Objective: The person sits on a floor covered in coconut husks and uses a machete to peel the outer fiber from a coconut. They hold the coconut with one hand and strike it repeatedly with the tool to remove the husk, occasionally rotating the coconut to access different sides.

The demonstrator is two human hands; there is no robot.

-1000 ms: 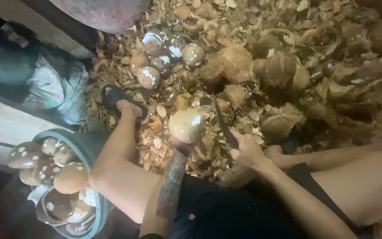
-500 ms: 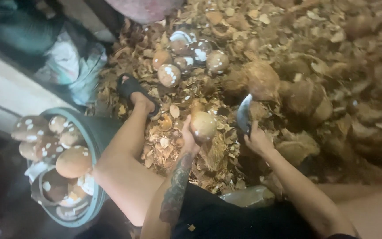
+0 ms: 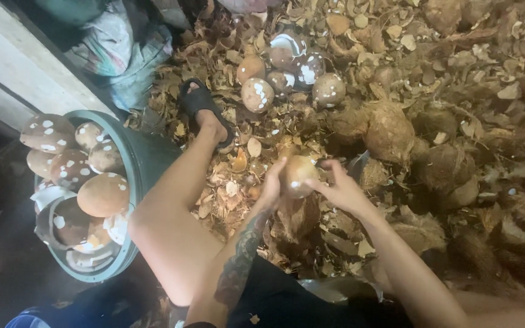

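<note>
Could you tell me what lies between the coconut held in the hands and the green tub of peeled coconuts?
In the head view, the person's bare leg crosses between coconut and tub, over husk scraps.

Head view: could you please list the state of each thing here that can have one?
Coconut: husked, held between both hands.
Left hand: closed on the coconut's left side.
Right hand: gripping the coconut's right side; blade partly hidden behind it.
Green bucket: upright, heaped with peeled coconuts.
Husked coconuts on the ground: loose, brown skin partly chipped white.
Unhusked coconut: husk intact.
Sandal: worn.
</note>
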